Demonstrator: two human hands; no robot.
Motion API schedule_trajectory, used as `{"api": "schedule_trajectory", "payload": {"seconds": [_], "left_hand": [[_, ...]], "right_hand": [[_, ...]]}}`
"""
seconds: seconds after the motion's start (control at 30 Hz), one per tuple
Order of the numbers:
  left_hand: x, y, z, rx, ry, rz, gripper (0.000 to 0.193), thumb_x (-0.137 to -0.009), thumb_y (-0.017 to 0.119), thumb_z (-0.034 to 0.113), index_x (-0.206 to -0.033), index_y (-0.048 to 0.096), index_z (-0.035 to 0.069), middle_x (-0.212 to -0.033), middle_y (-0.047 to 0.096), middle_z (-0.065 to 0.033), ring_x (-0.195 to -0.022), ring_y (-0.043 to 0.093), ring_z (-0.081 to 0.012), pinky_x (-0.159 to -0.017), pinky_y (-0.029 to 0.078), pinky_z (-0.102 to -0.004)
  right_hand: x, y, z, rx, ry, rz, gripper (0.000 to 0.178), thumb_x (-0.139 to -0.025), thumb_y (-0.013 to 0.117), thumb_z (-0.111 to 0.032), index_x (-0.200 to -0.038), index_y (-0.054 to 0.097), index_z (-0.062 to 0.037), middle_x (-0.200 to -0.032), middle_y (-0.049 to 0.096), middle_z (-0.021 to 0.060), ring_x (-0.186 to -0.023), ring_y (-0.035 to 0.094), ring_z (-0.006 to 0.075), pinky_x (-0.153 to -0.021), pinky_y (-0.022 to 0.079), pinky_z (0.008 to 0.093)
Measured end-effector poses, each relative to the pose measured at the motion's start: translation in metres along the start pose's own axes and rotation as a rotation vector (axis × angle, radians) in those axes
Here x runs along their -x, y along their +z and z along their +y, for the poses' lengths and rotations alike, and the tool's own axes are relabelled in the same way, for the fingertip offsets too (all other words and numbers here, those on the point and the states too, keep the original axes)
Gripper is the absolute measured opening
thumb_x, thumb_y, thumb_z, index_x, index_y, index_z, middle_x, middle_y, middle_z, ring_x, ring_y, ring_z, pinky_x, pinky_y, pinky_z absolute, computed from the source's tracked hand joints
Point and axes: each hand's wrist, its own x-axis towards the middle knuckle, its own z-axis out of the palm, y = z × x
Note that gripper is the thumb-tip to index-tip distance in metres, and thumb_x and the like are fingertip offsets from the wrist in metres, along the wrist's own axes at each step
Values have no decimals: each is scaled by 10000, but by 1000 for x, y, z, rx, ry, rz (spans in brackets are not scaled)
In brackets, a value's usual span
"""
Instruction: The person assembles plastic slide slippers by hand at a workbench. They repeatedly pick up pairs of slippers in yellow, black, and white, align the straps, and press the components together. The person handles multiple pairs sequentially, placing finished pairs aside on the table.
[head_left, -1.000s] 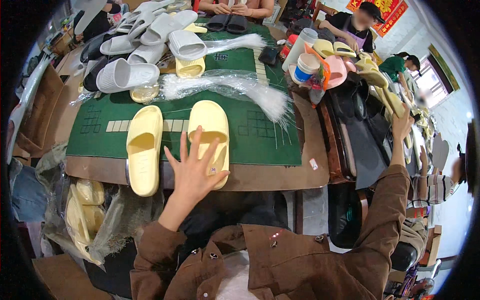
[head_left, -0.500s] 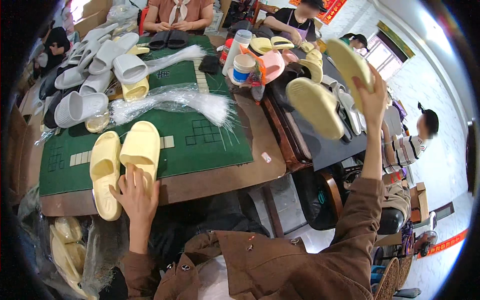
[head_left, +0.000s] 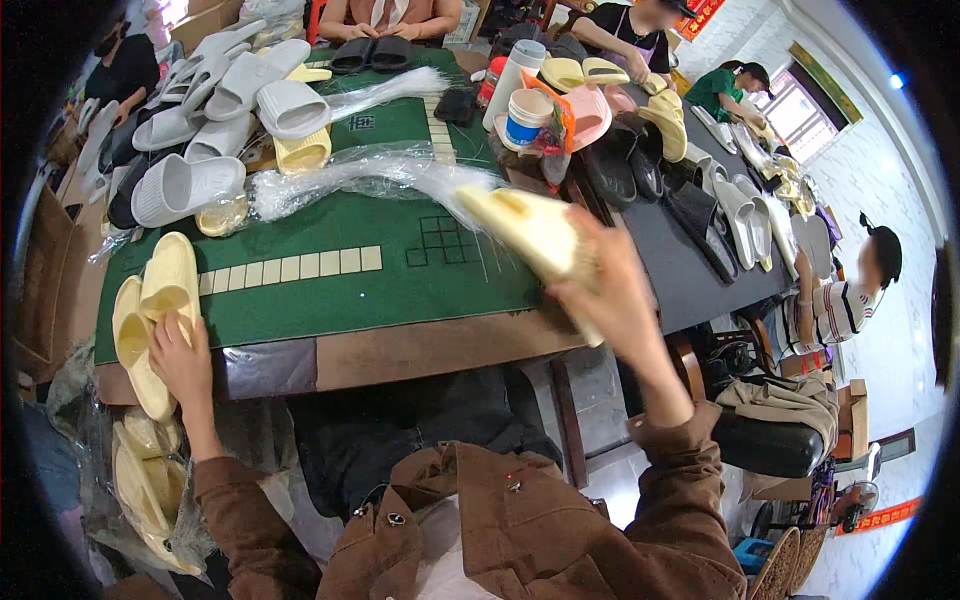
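At the table's left front edge my left hand (head_left: 184, 362) rests on a pair of pale yellow slides (head_left: 170, 270), its fingers in the nearer footbed and its thumb along the side. The two slides lie overlapped, toes pointing away from me. Over the right part of the green mat my right hand (head_left: 612, 285) is closed round more pale yellow footwear, a slide (head_left: 520, 232) held tilted in the air. Motion smears it, so I cannot tell whether a second slide is behind it.
Grey slides (head_left: 188, 190) are piled at the back left beside bundles of clear plastic strands (head_left: 350, 180). A white-and-blue tub (head_left: 527, 118) stands beyond the mat (head_left: 300, 300). Bagged yellow slides (head_left: 140, 490) hang below the table's left edge. Several people work around the tables.
My left hand and its pair of slides have shifted left along the table edge. My right hand has swung from the right side table inward over the mat with the yellow slides.
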Motion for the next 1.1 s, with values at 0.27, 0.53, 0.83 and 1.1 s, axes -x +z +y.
{"api": "schedule_trajectory", "payload": {"seconds": [0.27, 0.53, 0.83, 1.1], "left_hand": [[20, -53, 87, 532, 183, -12, 356, -956, 528, 228, -1248, 546, 25, -1443, 365, -206, -1367, 294, -398, -1116, 237, -499], [64, -105, 206, 1044, 361, -276, 506, -905, 593, 224, -1334, 463, -10, -1421, 372, -247, -1299, 390, -406, -1073, 328, -457], [54, -83, 235, 816, 485, -249, 627, -823, 610, 133, -1409, 400, 66, -1384, 401, -245, -1266, 419, -415, -1047, 369, -485], [21, -53, 170, 978, 306, -332, 589, -841, 420, -58, -1413, 389, 81, -1410, 408, -190, -1300, 404, -378, -1074, 355, -420]], "right_hand": [[34, 142, -31, -495, -87, -151, 740, -821, 663, -28, -1463, 299, -57, -1400, 305, 193, -1270, 392, 313, -989, 445, 368], [-9, 65, 62, -32, -152, 22, 576, -808, 659, -35, -1355, 481, -66, -1317, 470, 194, -1126, 545, 326, -945, 446, 384], [19, 98, 123, 97, 60, 93, 434, -824, 543, 3, -1253, 573, -57, -992, 567, 167, -865, 613, 348, -762, 495, 424], [13, 140, 30, -193, 72, 59, 522, -785, 573, 28, -1299, 529, -52, -1074, 535, 190, -941, 584, 358, -796, 494, 397]]}}
